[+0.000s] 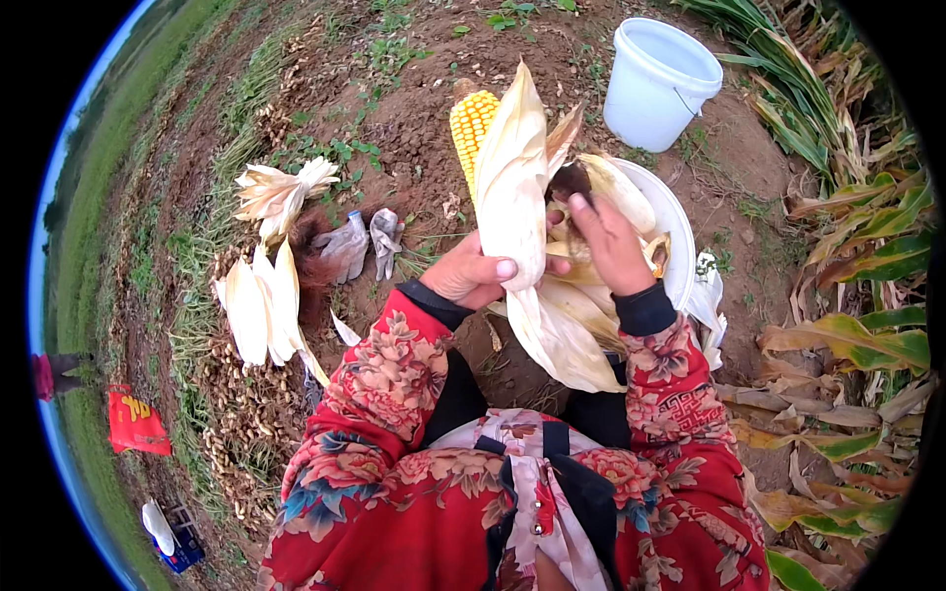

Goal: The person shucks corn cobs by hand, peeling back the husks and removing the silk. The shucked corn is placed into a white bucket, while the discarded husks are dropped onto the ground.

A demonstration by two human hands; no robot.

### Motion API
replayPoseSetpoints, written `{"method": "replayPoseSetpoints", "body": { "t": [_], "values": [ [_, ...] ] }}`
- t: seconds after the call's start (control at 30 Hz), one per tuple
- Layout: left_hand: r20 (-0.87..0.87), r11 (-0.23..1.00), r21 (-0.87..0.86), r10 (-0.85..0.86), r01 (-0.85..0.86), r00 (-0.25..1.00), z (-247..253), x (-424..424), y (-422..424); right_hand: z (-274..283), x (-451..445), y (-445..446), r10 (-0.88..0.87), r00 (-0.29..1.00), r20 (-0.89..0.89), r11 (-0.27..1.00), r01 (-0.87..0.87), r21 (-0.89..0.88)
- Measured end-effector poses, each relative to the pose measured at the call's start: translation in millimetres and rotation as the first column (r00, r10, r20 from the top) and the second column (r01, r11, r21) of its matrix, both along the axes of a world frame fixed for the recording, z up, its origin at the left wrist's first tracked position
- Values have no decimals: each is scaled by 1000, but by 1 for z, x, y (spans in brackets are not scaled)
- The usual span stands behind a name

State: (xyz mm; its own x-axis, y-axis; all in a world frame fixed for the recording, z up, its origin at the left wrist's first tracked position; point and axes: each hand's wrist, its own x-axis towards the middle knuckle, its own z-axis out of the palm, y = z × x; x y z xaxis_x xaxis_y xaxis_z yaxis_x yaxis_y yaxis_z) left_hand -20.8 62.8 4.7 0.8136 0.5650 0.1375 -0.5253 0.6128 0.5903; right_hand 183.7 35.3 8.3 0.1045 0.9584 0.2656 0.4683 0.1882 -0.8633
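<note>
My left hand (473, 273) grips the base of a partly husked ear of corn (473, 133), thumb across the husk. Yellow kernels show along its upper left side, while pale dry husk (514, 199) covers the rest. A loose husk leaf (569, 340) hangs down from the base. Just right of the ear, my right hand (613, 244) has a tuft of dark brown corn silk (573, 183) between thumb and fingers. Beneath that hand a white tub (676, 229) holds several ears in their husks (621, 192); the ear and hands partly hide it.
A white bucket (658, 89) stands beyond the tub. Stripped husks (259, 303), work gloves (362, 244) and heaped peanuts (244, 436) lie on the soil at left. Corn plants (857, 340) line the right side. A red bag (139, 421) lies far left.
</note>
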Motion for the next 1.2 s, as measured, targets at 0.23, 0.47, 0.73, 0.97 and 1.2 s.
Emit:
{"method": "replayPoseSetpoints", "body": {
  "t": [0.23,0.47,0.73,0.97,1.2],
  "values": [
    [-227,987,129,123,-96,966,-4,-10,2,-1,-21,7,24,975,-219,986,-60,-159],
    [-287,245,955,906,168,311,7,-11,0,25,-55,-9,101,669,-737,951,-282,-126],
    [-634,641,767,766,-41,106,-52,-163,15,29,-21,-7,-86,552,-830,974,-129,-187],
    [-679,905,198,404,377,-613,-197,-280,-12,21,-13,-4,-141,504,-852,972,-92,-216],
    [-474,637,606,770,476,-427,-111,-237,26,25,-19,-1,-131,570,-811,970,-97,-225]
  ]
}}
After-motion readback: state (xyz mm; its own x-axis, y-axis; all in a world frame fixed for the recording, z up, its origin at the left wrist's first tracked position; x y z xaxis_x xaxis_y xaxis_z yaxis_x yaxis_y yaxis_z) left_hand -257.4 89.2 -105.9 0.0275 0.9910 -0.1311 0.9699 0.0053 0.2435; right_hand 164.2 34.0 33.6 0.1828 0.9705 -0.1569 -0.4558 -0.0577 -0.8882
